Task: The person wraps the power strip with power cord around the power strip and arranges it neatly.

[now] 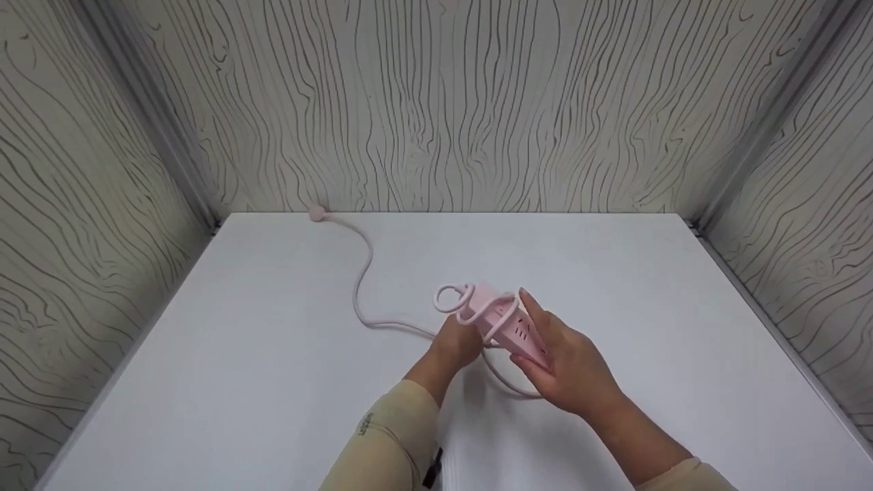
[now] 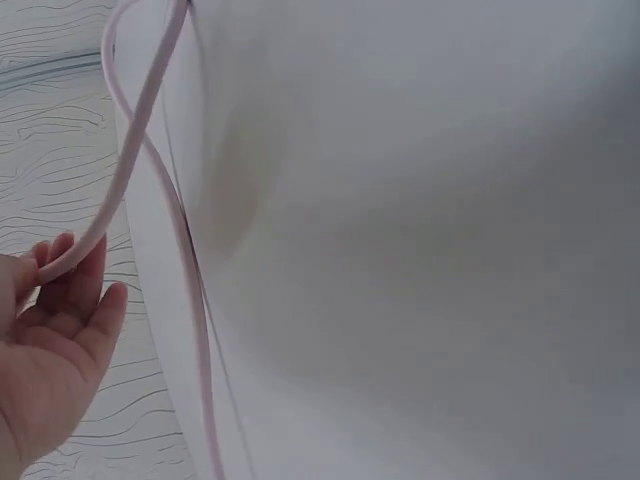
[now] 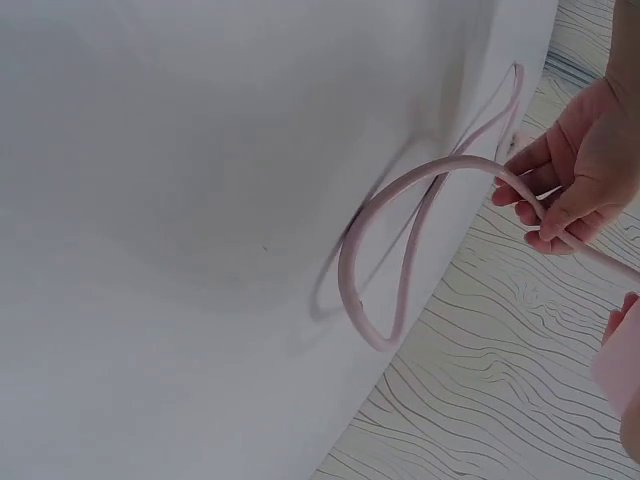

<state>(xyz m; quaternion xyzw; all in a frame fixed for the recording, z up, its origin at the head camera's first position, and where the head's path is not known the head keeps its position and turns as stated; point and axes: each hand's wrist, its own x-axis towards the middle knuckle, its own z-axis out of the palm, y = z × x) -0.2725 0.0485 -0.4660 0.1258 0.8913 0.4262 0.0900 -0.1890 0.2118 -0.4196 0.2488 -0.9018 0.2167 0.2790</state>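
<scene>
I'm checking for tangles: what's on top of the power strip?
Loops of pink cord cross the slotted power strip; whatever they and the right hand cover is hidden.

power strip (image 1: 526, 341): pink | cord (image 2: 148, 95): pink | table (image 1: 204, 382): white | walls (image 1: 436, 102): dark wood-grain lines

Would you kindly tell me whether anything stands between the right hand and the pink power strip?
Nothing visible does: the right hand grips the pink power strip by its near end. The cord loops over the farther part, close by that hand.
</scene>
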